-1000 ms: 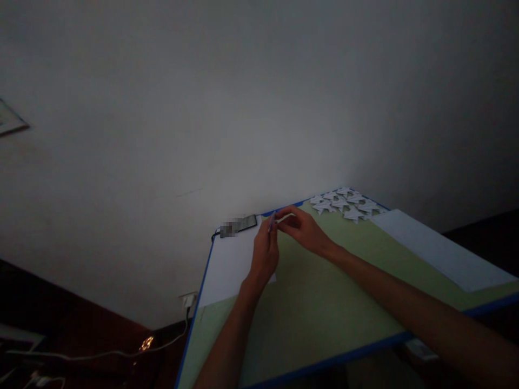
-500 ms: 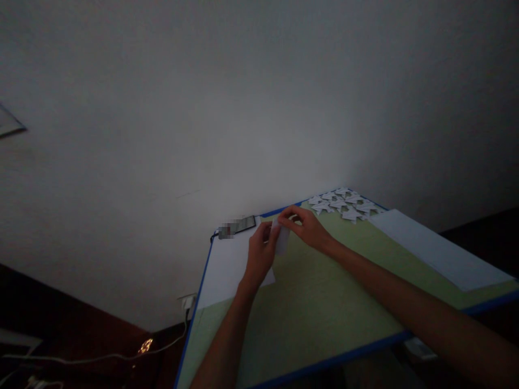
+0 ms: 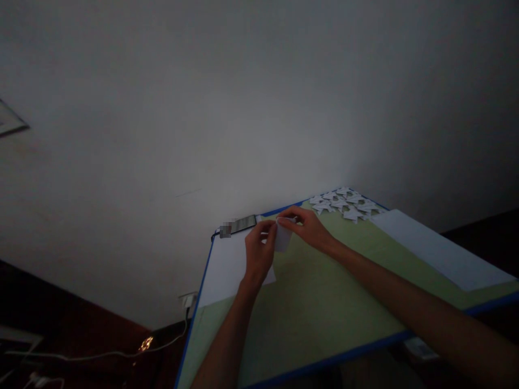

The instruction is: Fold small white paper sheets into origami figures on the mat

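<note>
Between my two hands, held above the table, is a small piece of white paper [image 3: 283, 241]. My left hand [image 3: 259, 248] pinches its left edge between thumb and fingers. The thumb and fingertips of my right hand [image 3: 305, 224] close on its upper part. Under my left hand lies a larger white sheet [image 3: 225, 267], partly hidden by the hand and wrist. Beyond that sheet rests a phone-like device [image 3: 243, 223] with a dark rim. Several folded white paper pieces with pointed ends [image 3: 352, 214] lie at the far right corner.
The light green tabletop [image 3: 324, 302] has a blue edge and stands close to a grey wall [image 3: 243, 108]. A long white sheet [image 3: 438, 248] covers its right side. At the left, a white cord [image 3: 121, 355] runs from a wall plug [image 3: 187, 300].
The small paper has turned slightly, showing more of its face to the right. My left hand has shifted a little left, and my right fingers have moved along the top.
</note>
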`<state>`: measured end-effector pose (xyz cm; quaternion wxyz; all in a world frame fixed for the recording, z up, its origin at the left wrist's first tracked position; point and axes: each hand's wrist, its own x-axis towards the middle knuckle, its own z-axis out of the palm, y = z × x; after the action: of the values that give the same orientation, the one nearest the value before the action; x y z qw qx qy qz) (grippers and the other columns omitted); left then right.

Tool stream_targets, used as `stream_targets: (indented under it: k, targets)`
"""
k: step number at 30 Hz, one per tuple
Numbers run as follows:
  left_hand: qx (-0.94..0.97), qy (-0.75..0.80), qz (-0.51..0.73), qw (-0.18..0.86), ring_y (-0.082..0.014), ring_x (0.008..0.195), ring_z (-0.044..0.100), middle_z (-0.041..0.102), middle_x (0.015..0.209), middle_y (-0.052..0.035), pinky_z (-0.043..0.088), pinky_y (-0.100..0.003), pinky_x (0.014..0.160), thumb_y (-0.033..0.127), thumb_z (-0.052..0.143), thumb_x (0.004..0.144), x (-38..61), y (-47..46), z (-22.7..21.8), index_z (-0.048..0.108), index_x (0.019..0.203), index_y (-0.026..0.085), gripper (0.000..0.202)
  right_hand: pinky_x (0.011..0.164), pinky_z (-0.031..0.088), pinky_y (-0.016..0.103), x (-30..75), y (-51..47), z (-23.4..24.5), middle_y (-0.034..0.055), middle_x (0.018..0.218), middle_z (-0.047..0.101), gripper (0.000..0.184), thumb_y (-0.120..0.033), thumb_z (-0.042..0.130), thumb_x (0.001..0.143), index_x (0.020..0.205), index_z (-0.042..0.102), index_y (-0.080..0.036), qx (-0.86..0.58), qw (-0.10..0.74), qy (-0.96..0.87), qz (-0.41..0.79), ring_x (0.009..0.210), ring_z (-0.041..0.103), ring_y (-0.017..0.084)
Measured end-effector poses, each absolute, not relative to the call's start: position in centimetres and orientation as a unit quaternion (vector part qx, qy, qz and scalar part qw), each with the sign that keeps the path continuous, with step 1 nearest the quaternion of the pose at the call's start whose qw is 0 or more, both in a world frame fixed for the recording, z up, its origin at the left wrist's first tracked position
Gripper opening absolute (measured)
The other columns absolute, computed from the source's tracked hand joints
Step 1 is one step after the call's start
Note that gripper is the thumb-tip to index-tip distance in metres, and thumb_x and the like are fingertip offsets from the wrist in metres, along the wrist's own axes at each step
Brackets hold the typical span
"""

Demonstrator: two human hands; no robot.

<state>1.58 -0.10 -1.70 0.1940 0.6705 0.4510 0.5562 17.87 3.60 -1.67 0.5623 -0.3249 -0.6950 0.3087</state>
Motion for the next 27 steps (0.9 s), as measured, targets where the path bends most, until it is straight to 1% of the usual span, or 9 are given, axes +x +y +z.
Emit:
stream_targets:
  k: [6, 11, 15, 18, 21, 24, 27]
  targets:
    - [0.689, 0.443, 0.545, 0.179, -0.0186, 0.084, 0.068, 0.075, 0.095, -0.0065, 0.053, -0.031, 0.077, 0.035, 0.060, 0.092, 1.7, -0.2, -1.7, 0.070, 0.093, 0.019, 0.018, 0.077, 0.050, 0.033, 17.9, 3.6, -1.8, 0.0044, 0.090, 0.075, 0.019, -0.039, 0.070, 0.085, 0.090, 0.072, -0.021, -0.317, 0.560, -0.694, 0.322, 0.085, 0.068, 0.020]
    - [0.705, 0.439, 0.534, 0.161, -0.0167, 0.079, 0.067, 0.074, 0.091, -0.0055, 0.051, -0.029, 0.073, 0.030, 0.058, 0.093, 1.8, -0.2, -1.6, 0.069, 0.093, 0.018, 0.016, 0.076, 0.050, 0.032, 17.9, 3.6, -1.7, 0.0040, 0.086, 0.074, 0.018, -0.039, 0.071, 0.084, 0.086, 0.072, -0.020, -0.308, 0.552, -0.696, 0.341, 0.081, 0.067, 0.019]
    - [0.713, 0.438, 0.528, 0.141, -0.0159, 0.076, 0.066, 0.073, 0.088, -0.0049, 0.050, -0.028, 0.071, 0.028, 0.057, 0.093, 1.7, -0.3, -1.6, 0.069, 0.092, 0.018, 0.015, 0.071, 0.048, 0.031, 18.0, 3.7, -1.7, 0.0037, 0.083, 0.073, 0.018, -0.037, 0.070, 0.083, 0.085, 0.071, -0.020, -0.315, 0.537, -0.712, 0.324, 0.078, 0.065, 0.018]
    - [0.721, 0.442, 0.519, 0.127, -0.0160, 0.074, 0.065, 0.073, 0.084, -0.0043, 0.050, -0.028, 0.071, 0.026, 0.059, 0.091, 1.6, -0.2, -1.8, 0.069, 0.088, 0.018, 0.013, 0.067, 0.046, 0.029, 18.2, 3.9, -1.9, 0.0030, 0.080, 0.071, 0.013, -0.032, 0.067, 0.083, 0.083, 0.069, -0.019, -0.311, 0.527, -0.734, 0.294, 0.074, 0.063, 0.017]
    - [0.733, 0.448, 0.499, 0.115, -0.0167, 0.074, 0.065, 0.072, 0.082, -0.0045, 0.050, -0.029, 0.071, 0.026, 0.062, 0.088, 1.4, 0.0, -2.1, 0.069, 0.086, 0.018, 0.011, 0.067, 0.045, 0.028, 18.5, 4.1, -2.2, 0.0019, 0.077, 0.068, 0.004, -0.021, 0.064, 0.080, 0.080, 0.067, -0.019, -0.294, 0.508, -0.772, 0.242, 0.072, 0.060, 0.016]
    - [0.738, 0.452, 0.484, 0.128, -0.0172, 0.074, 0.065, 0.072, 0.081, -0.0047, 0.050, -0.029, 0.070, 0.028, 0.064, 0.087, 1.4, 0.1, -2.1, 0.070, 0.087, 0.019, 0.012, 0.067, 0.045, 0.028, 19.0, 4.5, -2.3, 0.0010, 0.075, 0.067, 0.003, -0.018, 0.062, 0.078, 0.077, 0.065, -0.019, -0.297, 0.510, -0.779, 0.213, 0.070, 0.057, 0.015]
    - [0.708, 0.475, 0.490, 0.179, -0.0181, 0.076, 0.066, 0.074, 0.084, -0.0052, 0.050, -0.029, 0.067, 0.034, 0.066, 0.086, 1.1, 0.4, -2.1, 0.072, 0.089, 0.019, 0.017, 0.065, 0.044, 0.028, 19.4, 5.0, -2.1, 0.0008, 0.072, 0.066, 0.007, -0.024, 0.061, 0.081, 0.076, 0.064, -0.019, -0.324, 0.545, -0.735, 0.240, 0.067, 0.057, 0.015]
